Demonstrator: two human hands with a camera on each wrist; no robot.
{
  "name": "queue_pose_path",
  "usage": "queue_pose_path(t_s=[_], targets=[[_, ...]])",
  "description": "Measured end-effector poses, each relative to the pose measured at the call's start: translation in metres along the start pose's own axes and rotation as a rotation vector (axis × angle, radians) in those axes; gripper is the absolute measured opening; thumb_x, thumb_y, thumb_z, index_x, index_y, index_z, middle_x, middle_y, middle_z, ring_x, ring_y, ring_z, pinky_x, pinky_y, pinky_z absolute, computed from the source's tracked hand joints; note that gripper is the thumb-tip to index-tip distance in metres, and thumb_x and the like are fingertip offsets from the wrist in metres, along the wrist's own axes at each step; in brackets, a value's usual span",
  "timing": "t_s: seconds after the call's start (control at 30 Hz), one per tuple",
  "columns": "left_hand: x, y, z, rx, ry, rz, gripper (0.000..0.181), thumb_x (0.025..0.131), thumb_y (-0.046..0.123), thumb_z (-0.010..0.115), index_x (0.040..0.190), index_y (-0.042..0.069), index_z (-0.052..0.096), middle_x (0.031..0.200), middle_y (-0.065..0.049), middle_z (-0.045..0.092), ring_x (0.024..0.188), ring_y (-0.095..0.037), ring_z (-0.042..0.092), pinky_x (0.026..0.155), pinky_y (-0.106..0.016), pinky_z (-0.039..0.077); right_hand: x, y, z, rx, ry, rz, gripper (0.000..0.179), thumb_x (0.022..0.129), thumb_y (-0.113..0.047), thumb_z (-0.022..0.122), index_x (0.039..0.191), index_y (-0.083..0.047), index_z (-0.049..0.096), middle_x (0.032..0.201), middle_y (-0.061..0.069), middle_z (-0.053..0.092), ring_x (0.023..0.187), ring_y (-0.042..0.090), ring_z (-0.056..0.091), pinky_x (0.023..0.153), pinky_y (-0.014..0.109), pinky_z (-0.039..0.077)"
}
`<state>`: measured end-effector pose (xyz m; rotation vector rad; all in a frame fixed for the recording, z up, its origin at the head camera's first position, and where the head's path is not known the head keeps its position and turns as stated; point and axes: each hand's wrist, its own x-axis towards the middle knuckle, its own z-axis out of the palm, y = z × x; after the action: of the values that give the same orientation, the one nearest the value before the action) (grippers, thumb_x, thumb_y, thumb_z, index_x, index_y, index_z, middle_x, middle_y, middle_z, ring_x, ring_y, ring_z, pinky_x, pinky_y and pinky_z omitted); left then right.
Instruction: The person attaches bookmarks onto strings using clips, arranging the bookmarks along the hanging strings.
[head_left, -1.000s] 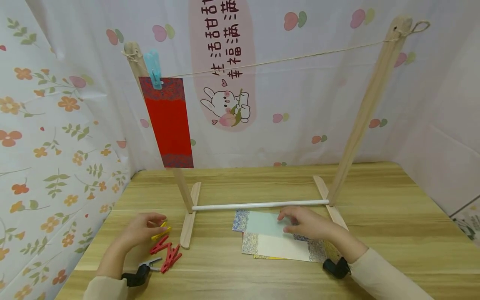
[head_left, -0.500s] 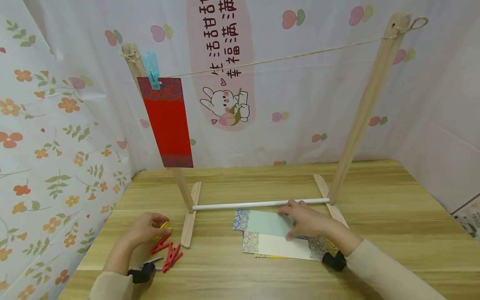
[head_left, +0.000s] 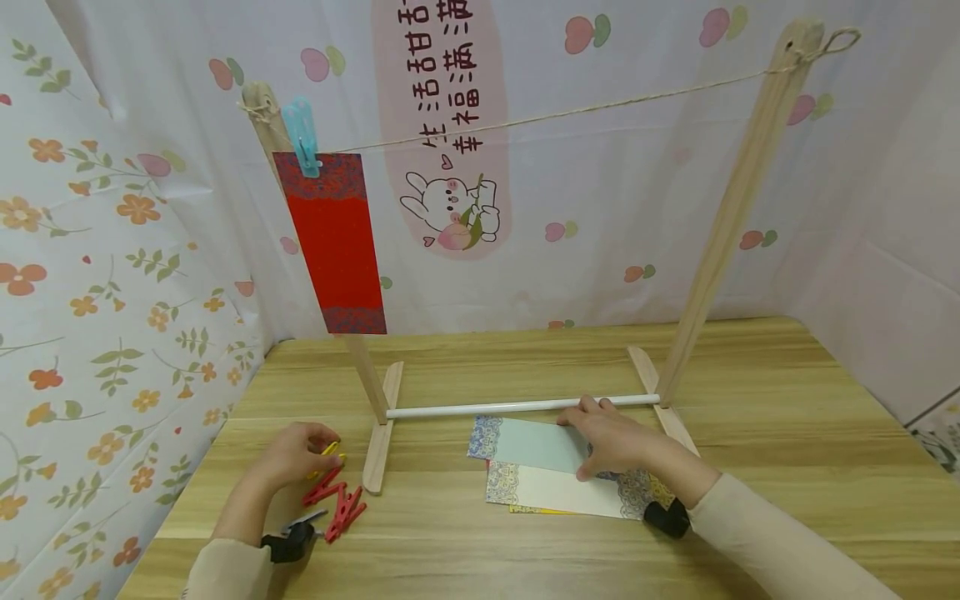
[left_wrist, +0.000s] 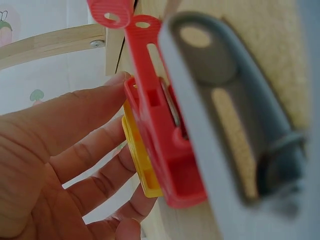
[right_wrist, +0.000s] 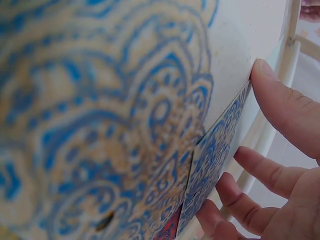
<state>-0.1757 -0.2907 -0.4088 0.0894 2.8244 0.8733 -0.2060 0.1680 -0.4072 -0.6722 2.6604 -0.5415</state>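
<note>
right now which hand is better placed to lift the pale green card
Right, I'd judge: the right hand is at the pale green card, thumb and fingers near opposite long edges, while the left hand is by the yellow clip, well away from it.

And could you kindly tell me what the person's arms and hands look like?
The left sleeve and right sleeve are light beige and end on the forearm, short of the wrist. The left hand and right hand are bare, with no gloves or rings in view. A rounded black device shows at the left wrist, and another black device at the right.
</note>
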Motion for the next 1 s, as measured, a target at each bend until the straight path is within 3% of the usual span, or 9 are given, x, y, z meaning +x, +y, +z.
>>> queue_pose_path(t_s=[0.23,0.4,0.53,0.67,0.77,0.9,1.0], targets=[[0.000,-0.001,0.001,0.010,-0.001,-0.012,0.028,0.083,0.013,0.079,0.105,-0.002,0.070,0.097,-0.013,0.067,0.091,-0.025,0.062,0.075,-0.039,0.052,0.000,0.001,0.003,-0.019,-0.018,0.021,0.075,0.073,-0.024,0.089,0.138,-0.013,0.052,0.128,0.012,0.047,0.119,0.035,0.045,0.088,0.056,0.048],[0.001,0.000,0.001,0.024,0.009,-0.022,0.034,0.083,0.017,0.080,0.107,-0.003,0.069,0.097,-0.013,0.067,0.091,-0.025,0.062,0.075,-0.039,0.052,0.001,-0.001,0.002,-0.054,0.001,0.050,0.078,0.070,-0.028,0.090,0.137,-0.018,0.053,0.127,0.009,0.048,0.121,0.036,0.048,0.086,0.057,0.037],[0.003,0.001,0.001,0.051,0.018,-0.031,0.032,0.081,0.018,0.082,0.102,-0.002,0.068,0.092,-0.010,0.066,0.087,-0.022,0.060,0.073,-0.037,0.050,0.002,0.000,0.000,-0.061,0.018,0.050,0.073,0.071,-0.029,0.089,0.135,-0.020,0.054,0.123,0.005,0.052,0.113,0.029,0.051,0.078,0.046,0.032],[0.002,0.003,0.001,0.065,0.028,-0.028,0.026,0.081,0.016,0.081,0.097,0.000,0.069,0.090,-0.008,0.066,0.085,-0.021,0.060,0.072,-0.036,0.050,0.004,0.004,-0.002,-0.027,0.033,0.020,0.056,0.082,-0.025,0.081,0.132,-0.022,0.057,0.122,0.000,0.061,0.110,0.025,0.056,0.080,0.048,0.033],[0.002,0.004,0.002,0.069,0.036,-0.025,0.024,0.083,0.016,0.080,0.097,-0.001,0.070,0.090,-0.009,0.068,0.086,-0.022,0.062,0.073,-0.039,0.052,0.005,0.008,-0.005,0.036,0.019,-0.010,0.042,0.091,-0.019,0.072,0.131,-0.022,0.058,0.107,-0.004,0.066,0.093,0.019,0.059,0.078,0.046,0.029],[0.001,0.005,0.001,0.073,0.043,-0.020,0.028,0.085,0.017,0.077,0.103,-0.004,0.070,0.094,-0.013,0.070,0.089,-0.026,0.064,0.077,-0.045,0.054,0.005,0.011,-0.009,0.110,-0.014,-0.035,0.033,0.098,-0.014,0.062,0.129,-0.020,0.059,0.090,-0.006,0.058,0.072,0.013,0.050,0.075,0.045,0.024],[-0.002,0.007,0.001,0.077,0.060,-0.016,0.032,0.086,0.016,0.076,0.108,-0.006,0.069,0.098,-0.015,0.070,0.090,-0.027,0.065,0.079,-0.047,0.054,0.005,0.012,-0.011,0.145,-0.030,-0.069,0.030,0.100,-0.012,0.058,0.129,-0.016,0.059,0.095,-0.005,0.058,0.071,0.011,0.049,0.078,0.044,0.030]])
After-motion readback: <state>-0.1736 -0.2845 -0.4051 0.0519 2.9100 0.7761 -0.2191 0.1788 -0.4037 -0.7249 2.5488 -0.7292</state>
